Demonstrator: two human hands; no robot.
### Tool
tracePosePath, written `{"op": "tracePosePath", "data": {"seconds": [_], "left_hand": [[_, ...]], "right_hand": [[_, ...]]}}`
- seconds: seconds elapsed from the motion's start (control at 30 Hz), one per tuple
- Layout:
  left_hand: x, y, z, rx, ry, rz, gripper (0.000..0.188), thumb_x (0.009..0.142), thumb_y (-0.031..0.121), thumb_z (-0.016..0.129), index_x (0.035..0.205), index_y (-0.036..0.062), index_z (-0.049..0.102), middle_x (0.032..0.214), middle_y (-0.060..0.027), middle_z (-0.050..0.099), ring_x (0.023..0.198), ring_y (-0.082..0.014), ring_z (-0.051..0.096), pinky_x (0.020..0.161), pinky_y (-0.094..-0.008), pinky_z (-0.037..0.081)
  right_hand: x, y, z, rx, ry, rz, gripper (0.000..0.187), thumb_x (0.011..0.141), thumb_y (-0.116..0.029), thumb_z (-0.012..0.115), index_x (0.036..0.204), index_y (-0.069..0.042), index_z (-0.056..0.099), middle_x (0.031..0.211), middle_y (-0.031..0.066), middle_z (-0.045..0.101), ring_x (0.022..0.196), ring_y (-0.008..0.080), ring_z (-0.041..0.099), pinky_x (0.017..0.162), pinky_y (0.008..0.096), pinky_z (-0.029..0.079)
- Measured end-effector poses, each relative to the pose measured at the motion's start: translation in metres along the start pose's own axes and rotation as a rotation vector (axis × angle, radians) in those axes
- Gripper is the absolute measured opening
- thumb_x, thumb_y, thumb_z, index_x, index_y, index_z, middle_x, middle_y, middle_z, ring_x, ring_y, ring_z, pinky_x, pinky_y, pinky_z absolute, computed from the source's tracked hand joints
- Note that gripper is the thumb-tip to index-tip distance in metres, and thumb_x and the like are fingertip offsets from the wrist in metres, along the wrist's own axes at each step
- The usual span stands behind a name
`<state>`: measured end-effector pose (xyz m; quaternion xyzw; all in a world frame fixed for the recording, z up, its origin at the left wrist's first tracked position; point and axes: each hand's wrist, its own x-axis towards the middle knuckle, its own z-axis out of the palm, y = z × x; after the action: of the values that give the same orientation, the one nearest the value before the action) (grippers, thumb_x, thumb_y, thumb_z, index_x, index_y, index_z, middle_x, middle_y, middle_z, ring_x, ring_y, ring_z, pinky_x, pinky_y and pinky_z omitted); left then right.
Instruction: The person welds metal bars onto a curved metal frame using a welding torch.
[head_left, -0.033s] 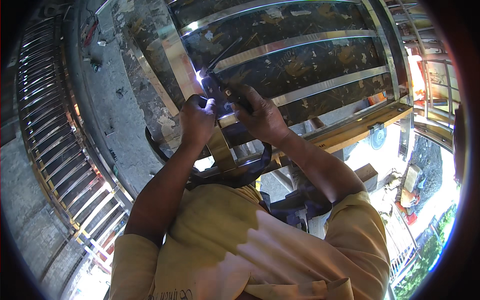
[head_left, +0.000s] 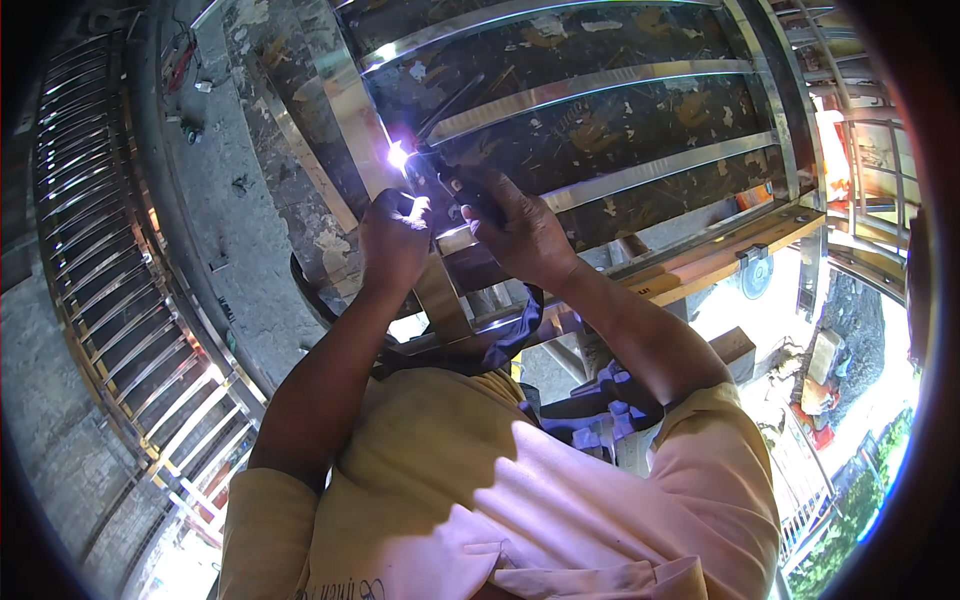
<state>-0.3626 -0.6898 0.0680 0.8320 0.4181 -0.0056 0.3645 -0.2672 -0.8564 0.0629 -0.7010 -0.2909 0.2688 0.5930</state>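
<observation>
Nearest the viewpoint, a tan shirt (head_left: 420,430) is crossed by a jagged border of shadow and violet-tinted light. Beyond it, both forearms are extended toward the near-left part of a dark, paint-worn worktop (head_left: 620,115). The left hand (head_left: 395,240) is curled into a fist beside the left rail (head_left: 352,115) of a metal frame; whether anything is clasped within it cannot be told. The right hand (head_left: 520,225) is wrapped around the handle of a black welding torch (head_left: 452,185), whose head is angled toward the same rail. At that head a white arc (head_left: 398,155) is seen, just above the fist. The frame is carried by the worktop, and its shiny slats (head_left: 600,85) are spanned from the left rail toward the right edge. The step in hand is judged to be the welding of a joint on the left rail; a steady torch angle and a constant small gap at the arc appear to be called for, with the fist kept clear of the heat. A yellowish beam (head_left: 715,256) is placed along the worktop's near-right corner, a round disc (head_left: 757,276) being visible just below it. Well apart, beyond the left edge, a slatted metal panel (head_left: 100,250) is seen.
</observation>
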Motion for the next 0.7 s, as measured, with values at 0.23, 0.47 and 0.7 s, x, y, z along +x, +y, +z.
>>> {"op": "tracePosePath", "data": {"seconds": [0.23, 0.47, 0.7], "left_hand": [[0.004, 0.001, 0.0, 0.019, -0.044, -0.1, 0.023, 0.089, 0.023, 0.075, 0.096, 0.0015, 0.07, 0.089, -0.0191, 0.073, 0.084, -0.0353, 0.072, 0.076, -0.0449, 0.055], [0.005, -0.017, 0.01, -0.121, -0.018, 0.003, 0.017, 0.095, 0.013, 0.07, 0.09, -0.0013, 0.062, 0.068, -0.007, 0.067, 0.055, -0.0139, 0.064, 0.053, -0.0322, 0.051], [0.003, 0.007, -0.003, -0.12, -0.104, -0.146, 0.025, 0.089, 0.023, 0.072, 0.093, -0.0017, 0.069, 0.08, -0.0188, 0.073, 0.074, -0.0348, 0.073, 0.072, -0.045, 0.056]], "right_hand": [[-0.002, -0.011, -0.002, -0.057, 0.041, 0.047, 0.049, 0.094, -0.01, 0.066, 0.141, -0.012, 0.052, 0.12, 0.0182, 0.071, 0.105, 0.0352, 0.072, 0.087, 0.0406, 0.058], [-0.001, -0.01, -0.005, -0.07, -0.02, 0.032, 0.05, 0.095, -0.012, 0.067, 0.142, -0.013, 0.051, 0.121, 0.0174, 0.071, 0.108, 0.0349, 0.072, 0.09, 0.0403, 0.057], [-0.003, -0.011, -0.006, -0.048, 0.007, 0.1, 0.05, 0.095, -0.014, 0.067, 0.143, -0.014, 0.05, 0.124, 0.0174, 0.07, 0.111, 0.0362, 0.07, 0.09, 0.0414, 0.057]]}}
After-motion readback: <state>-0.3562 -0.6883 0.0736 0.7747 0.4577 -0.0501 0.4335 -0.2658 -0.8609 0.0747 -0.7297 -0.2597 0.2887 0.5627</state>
